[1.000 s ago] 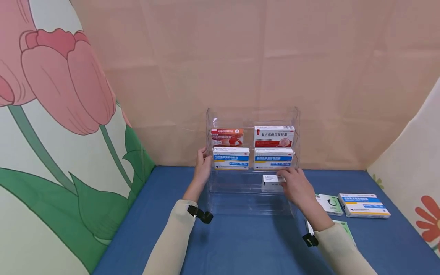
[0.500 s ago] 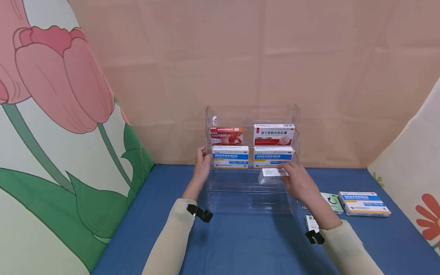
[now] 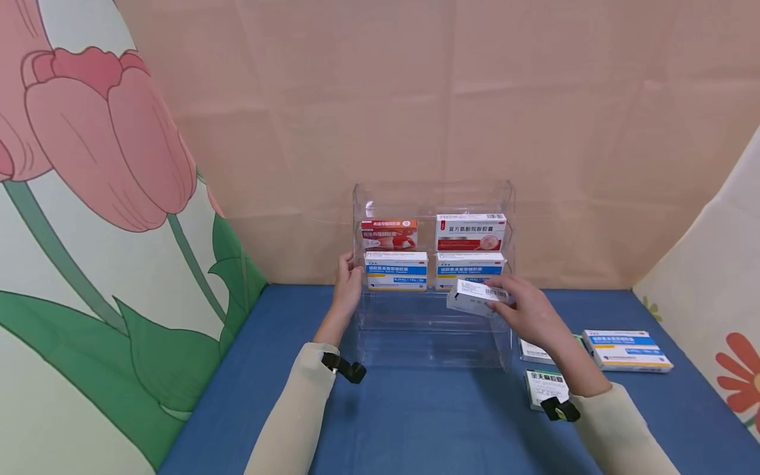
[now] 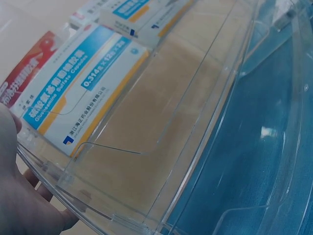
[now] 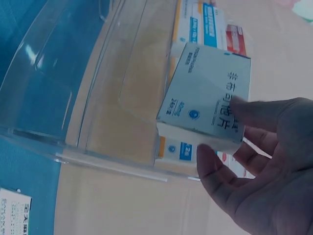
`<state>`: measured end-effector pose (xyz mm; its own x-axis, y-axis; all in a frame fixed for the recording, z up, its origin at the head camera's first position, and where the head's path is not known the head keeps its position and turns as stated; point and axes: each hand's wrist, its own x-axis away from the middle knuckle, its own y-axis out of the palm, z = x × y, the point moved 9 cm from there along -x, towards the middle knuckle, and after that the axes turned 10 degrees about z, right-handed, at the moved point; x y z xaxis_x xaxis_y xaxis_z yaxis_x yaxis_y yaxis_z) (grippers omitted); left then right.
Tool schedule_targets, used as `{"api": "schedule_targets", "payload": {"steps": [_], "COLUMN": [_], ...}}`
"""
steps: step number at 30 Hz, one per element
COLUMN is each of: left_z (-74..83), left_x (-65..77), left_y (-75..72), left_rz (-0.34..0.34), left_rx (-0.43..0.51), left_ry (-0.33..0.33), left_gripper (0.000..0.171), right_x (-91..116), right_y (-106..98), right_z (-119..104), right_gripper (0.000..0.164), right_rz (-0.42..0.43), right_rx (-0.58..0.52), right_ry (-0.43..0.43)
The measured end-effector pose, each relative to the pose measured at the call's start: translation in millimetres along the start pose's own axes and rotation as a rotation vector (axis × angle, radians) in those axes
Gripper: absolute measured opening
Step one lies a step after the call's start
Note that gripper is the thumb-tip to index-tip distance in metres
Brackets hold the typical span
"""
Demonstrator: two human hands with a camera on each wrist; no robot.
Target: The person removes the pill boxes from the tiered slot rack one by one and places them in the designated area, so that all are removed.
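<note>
A clear plastic display rack [image 3: 432, 321] stands on the blue table, its tiers one above another. My left hand [image 3: 346, 290] grips the rack's left side panel, as the left wrist view also shows. In my right hand [image 3: 531, 316], a small white medicine box [image 5: 203, 93] is pinched between thumb and fingers. It is tilted, in front of the rack's lower tier, and partly covers a blue-and-white medicine box [image 3: 469, 266]. A matching blue-and-white box [image 3: 396, 270] sits to the left. Above them are a red medicine box [image 3: 389, 235] and a white-and-red one [image 3: 471, 232].
Right of the rack, a blue-and-white medicine box [image 3: 628, 351] lies flat on the table. Beside it, my right forearm partly hides two green-and-white boxes, the nearer one [image 3: 541, 389] by the wrist camera. A tan cloth [image 3: 297, 165] hangs behind the rack.
My right hand has raised the white medicine box out of the rack's lower tier and tilted it, uncovering more of the nearer green-and-white box. The left hand stays on the rack.
</note>
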<state>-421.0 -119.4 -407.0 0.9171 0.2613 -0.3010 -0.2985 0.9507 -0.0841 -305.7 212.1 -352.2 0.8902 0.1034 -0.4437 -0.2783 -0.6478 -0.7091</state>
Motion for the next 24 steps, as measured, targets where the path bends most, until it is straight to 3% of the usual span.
{"api": "schedule_targets", "payload": {"steps": [13, 24], "left_z": [0.8, -0.5], "left_x": [2.3, 2.8], "left_y": [-1.9, -1.5], "left_rz": [0.004, 0.003], "left_rx": [-0.038, -0.017], "left_ry": [-0.025, -0.027], "left_gripper": [0.046, 0.047], "right_x": [17.0, 45.1], "right_y": [-16.5, -33.9], "right_z": [23.3, 65.4], "right_gripper": [0.042, 0.053], "right_rz": [-0.035, -0.143], "right_rx": [-0.048, -0.085], "right_ry": [0.005, 0.181]}}
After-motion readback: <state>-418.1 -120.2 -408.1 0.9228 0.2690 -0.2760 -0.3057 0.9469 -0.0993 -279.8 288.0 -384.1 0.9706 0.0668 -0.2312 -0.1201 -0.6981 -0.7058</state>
